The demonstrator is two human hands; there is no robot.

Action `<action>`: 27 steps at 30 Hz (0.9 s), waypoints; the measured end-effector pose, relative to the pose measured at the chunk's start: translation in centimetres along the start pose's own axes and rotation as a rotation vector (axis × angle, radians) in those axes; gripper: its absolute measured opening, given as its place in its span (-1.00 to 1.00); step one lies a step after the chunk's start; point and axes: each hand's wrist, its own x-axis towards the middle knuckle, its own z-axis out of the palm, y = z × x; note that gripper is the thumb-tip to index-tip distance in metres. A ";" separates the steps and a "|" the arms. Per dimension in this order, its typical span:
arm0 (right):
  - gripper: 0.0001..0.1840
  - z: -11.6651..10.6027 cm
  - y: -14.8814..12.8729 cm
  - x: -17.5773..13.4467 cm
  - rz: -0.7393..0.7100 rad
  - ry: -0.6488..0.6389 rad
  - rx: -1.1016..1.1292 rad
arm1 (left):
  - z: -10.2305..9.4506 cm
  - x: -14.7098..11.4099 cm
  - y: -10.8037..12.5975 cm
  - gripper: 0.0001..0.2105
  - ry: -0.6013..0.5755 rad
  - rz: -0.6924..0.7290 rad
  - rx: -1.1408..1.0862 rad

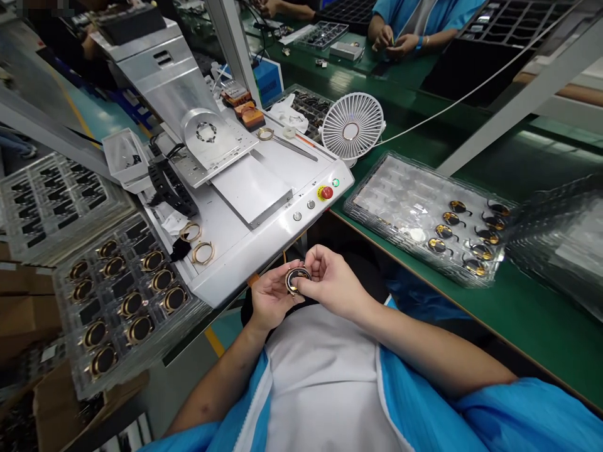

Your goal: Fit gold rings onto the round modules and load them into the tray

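Observation:
A round watch case [293,274] with a gold-coloured rim and a dark inside is held in front of my lap. My left hand [271,296] grips it from the left, fingers and thumb at its rim. My right hand [332,279] is closed at its right side, with the thumb pressed on the dark face and the other fingers curled. A small gold-coloured part shows near that thumb; the thumb partly covers it. Just beyond my hands is the front of a white machine [268,235].
Left, a clear tray [70,339] holds several gold-rimmed watch cases. Two gold rings [202,253] lie on the machine's left side, near its metal plate [254,188]. A red button [326,193], white fan [352,127] and tray of small gold-and-black parts [414,213] are to the right. A co-worker's hands [398,45] are opposite.

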 end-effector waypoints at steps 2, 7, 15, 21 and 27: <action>-0.66 0.1 0.0 0.0 -0.009 -0.003 -0.019 | -0.1 -0.1 0.0 -0.44 0.017 -0.010 0.006; -0.67 0.2 -0.1 0.1 0.000 -0.015 -0.028 | -0.4 -0.2 -0.1 -0.45 0.052 -0.023 0.068; -0.68 0.1 -0.2 0.0 -0.004 -0.029 -0.013 | -0.6 -0.4 -0.4 -0.43 0.057 -0.003 0.041; -0.65 0.1 0.3 0.4 0.000 -0.059 0.043 | -0.5 -0.4 -0.6 -0.41 0.055 0.034 0.023; -0.50 -1.0 0.6 1.1 0.127 -0.072 0.011 | -0.5 -0.5 -0.6 -0.43 0.046 0.054 0.035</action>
